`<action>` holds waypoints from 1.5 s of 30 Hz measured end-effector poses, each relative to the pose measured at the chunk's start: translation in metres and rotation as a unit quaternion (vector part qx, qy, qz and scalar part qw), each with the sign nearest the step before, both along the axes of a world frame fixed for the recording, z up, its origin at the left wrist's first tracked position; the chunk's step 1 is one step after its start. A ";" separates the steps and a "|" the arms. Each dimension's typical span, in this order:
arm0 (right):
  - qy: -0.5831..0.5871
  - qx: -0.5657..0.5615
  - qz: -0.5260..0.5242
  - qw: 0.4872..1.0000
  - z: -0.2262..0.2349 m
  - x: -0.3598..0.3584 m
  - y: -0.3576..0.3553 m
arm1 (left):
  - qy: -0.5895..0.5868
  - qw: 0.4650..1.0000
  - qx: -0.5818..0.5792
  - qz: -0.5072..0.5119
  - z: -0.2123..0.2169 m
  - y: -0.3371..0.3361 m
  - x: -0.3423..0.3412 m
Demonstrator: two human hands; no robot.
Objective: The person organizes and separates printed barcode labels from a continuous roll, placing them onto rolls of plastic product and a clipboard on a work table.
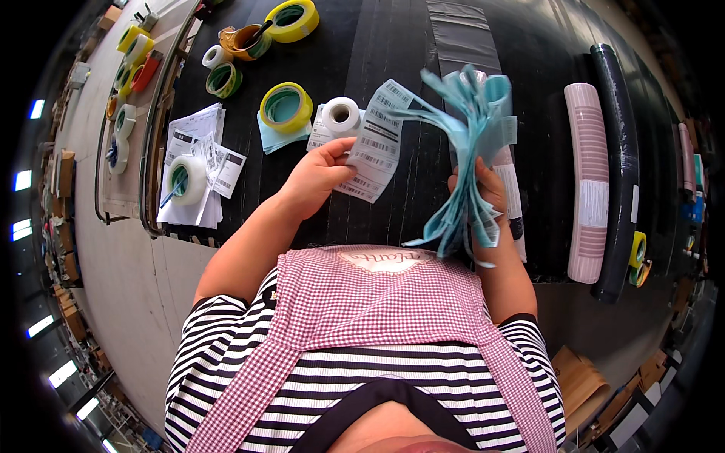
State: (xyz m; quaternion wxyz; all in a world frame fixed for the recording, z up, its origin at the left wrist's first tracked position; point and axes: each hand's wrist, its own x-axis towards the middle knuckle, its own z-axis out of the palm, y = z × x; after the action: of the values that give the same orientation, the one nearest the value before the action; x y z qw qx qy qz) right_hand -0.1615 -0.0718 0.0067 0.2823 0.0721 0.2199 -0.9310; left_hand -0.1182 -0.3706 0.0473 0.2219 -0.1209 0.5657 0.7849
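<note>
My left hand point(328, 172) pinches the edge of a white strip of barcode labels point(377, 147), which stands curved above the black table. In my right hand point(489, 189) is a bunch of light-blue paper strips point(470, 140), gripped near its middle, with loose ends fanning up and hanging down. The strips partly hide the fingers of that hand. The upper end of the label strip meets a blue strip from the bunch; whether they are joined I cannot tell. Just beyond my left hand stands a white roll point(328, 121) on label sheets.
A yellow-edged tape roll point(266, 113) sits on blue paper. More tape rolls point(293, 34) lie farther back. Printed sheets point(226, 177) carry a clear tape roll point(195, 185) at left. To the right lie a pink-striped roll point(587, 151) and a long black roll point(619, 166).
</note>
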 end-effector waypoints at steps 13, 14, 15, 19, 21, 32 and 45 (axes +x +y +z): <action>-0.036 -0.141 -0.052 0.988 0.019 -0.001 -0.001 | -0.013 0.999 0.000 0.042 0.005 -0.005 0.012; -0.063 -0.191 -0.051 0.978 0.025 -0.002 -0.001 | 0.002 0.999 -0.037 0.027 0.005 -0.008 0.012; -0.072 -0.211 -0.048 0.974 0.032 -0.003 -0.001 | 0.015 0.997 -0.074 0.013 0.006 -0.015 0.011; 0.002 -0.243 0.019 0.970 0.035 -0.022 0.016 | 0.072 0.980 -0.184 -0.020 0.015 -0.044 -0.004; 0.021 -0.223 0.065 0.972 0.037 -0.033 0.022 | 0.099 0.950 -0.291 -0.047 0.037 -0.059 -0.014; 0.017 0.016 0.059 0.998 0.052 -0.044 0.036 | 0.214 0.848 -0.463 -0.146 0.093 -0.089 -0.049; 0.174 0.408 0.123 0.888 0.047 -0.004 0.047 | 0.540 0.477 -0.641 0.264 0.004 -0.085 0.016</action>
State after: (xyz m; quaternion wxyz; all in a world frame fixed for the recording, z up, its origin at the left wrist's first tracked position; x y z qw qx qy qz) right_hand -0.1650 -0.0248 0.0542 0.2976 -0.0099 0.6329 -0.7147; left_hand -0.1024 -0.4555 0.0513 -0.4847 0.0746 0.8608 0.1364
